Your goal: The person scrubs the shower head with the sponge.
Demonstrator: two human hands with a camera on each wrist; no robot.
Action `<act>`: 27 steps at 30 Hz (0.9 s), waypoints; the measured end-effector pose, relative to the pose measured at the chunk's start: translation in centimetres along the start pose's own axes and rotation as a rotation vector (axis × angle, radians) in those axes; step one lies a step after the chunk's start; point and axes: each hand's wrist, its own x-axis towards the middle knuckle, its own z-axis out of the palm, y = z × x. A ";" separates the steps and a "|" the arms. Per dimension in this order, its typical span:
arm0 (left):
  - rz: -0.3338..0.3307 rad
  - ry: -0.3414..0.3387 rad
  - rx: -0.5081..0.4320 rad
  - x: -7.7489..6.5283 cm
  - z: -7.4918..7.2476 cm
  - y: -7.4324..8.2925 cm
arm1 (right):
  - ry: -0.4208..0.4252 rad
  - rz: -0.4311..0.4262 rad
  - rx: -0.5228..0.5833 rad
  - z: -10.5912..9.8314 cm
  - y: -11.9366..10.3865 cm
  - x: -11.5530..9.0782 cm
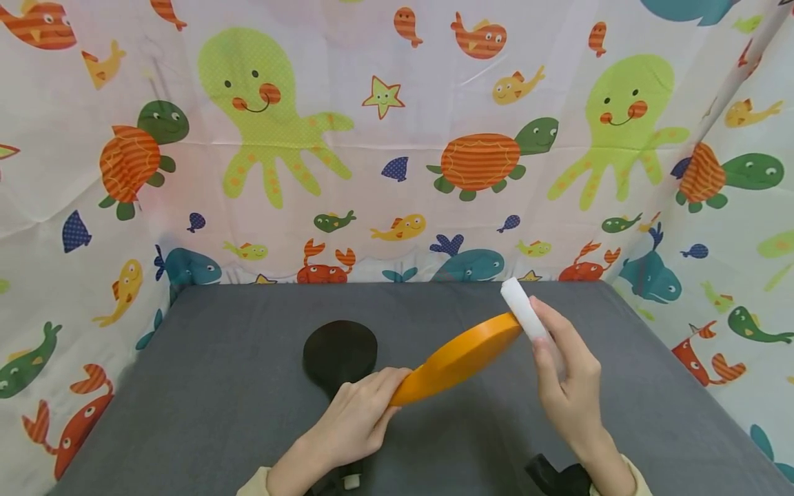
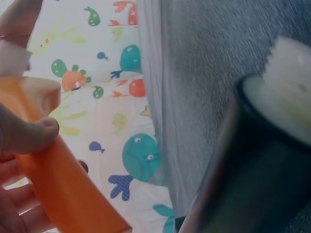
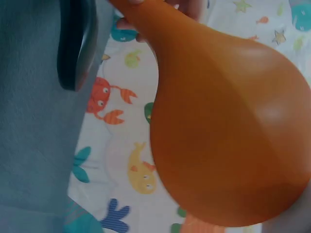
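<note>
My left hand (image 1: 356,420) grips the narrow handle of an orange paddle-shaped thing (image 1: 459,358), held tilted above the table. Its smooth, broad round face (image 3: 228,131) fills much of the right wrist view. My right hand (image 1: 571,379) pinches a white block (image 1: 524,310) between thumb and fingers, right at the paddle's far edge. In the left wrist view, my left thumb lies along the orange handle (image 2: 73,189). A black paddle-shaped thing (image 1: 340,351) of similar outline lies on the table behind my left hand, its handle partly hidden.
The grey-covered table (image 1: 236,358) ends at a hanging cloth (image 1: 372,193) printed with sea animals. A white tip (image 1: 351,480) shows at the black thing's handle end. A black device (image 1: 558,477) sits by my right wrist.
</note>
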 end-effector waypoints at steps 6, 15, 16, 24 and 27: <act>0.019 0.063 0.138 0.0 0.3 0.1 | 0.021 -0.347 -0.044 0.9 -2.0 0.4; 0.010 0.127 0.196 0.0 0.7 0.3 | -0.065 -0.001 -0.199 0.2 0.8 0.0; 0.009 0.129 0.197 0.0 0.7 0.3 | -0.086 0.058 -0.224 0.2 1.0 -0.1; 0.012 0.140 0.221 -0.1 0.9 0.2 | -0.041 -0.227 -0.176 1.5 -1.2 -0.6; 0.020 0.148 0.233 -0.1 1.0 0.1 | -0.074 -0.474 -0.237 2.5 -2.3 -0.9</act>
